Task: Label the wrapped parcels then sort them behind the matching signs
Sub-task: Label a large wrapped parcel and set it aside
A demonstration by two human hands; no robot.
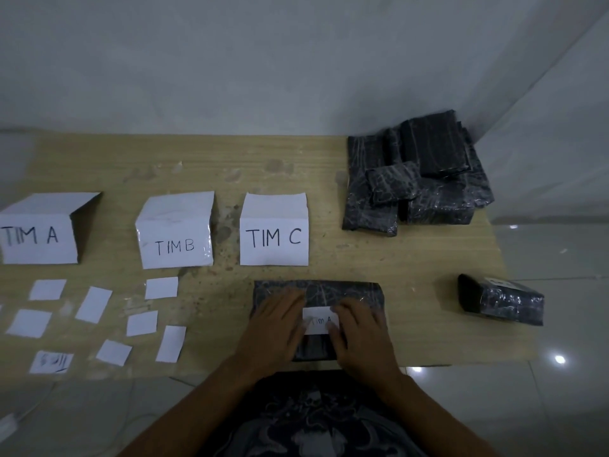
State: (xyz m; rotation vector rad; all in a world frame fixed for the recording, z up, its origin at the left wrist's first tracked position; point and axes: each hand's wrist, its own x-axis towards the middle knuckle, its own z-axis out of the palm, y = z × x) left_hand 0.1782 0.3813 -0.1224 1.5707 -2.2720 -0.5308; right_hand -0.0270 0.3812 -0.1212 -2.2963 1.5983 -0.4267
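A black wrapped parcel (342,291) lies at the table's front edge, in front of me. A white label (319,321) reading "TIM A" sits on its top. My left hand (276,328) lies flat on the parcel and presses the label's left edge. My right hand (362,334) lies flat over the label's right edge. Three folded paper signs stand in a row further back: "TIM A" (36,235), "TIM B" (176,239), "TIM C" (274,237).
A pile of black wrapped parcels (418,173) fills the back right corner by the wall. One more black parcel (501,300) rests at the right edge of the wooden table (412,258). Several loose paper slips (95,305) lie at the front left.
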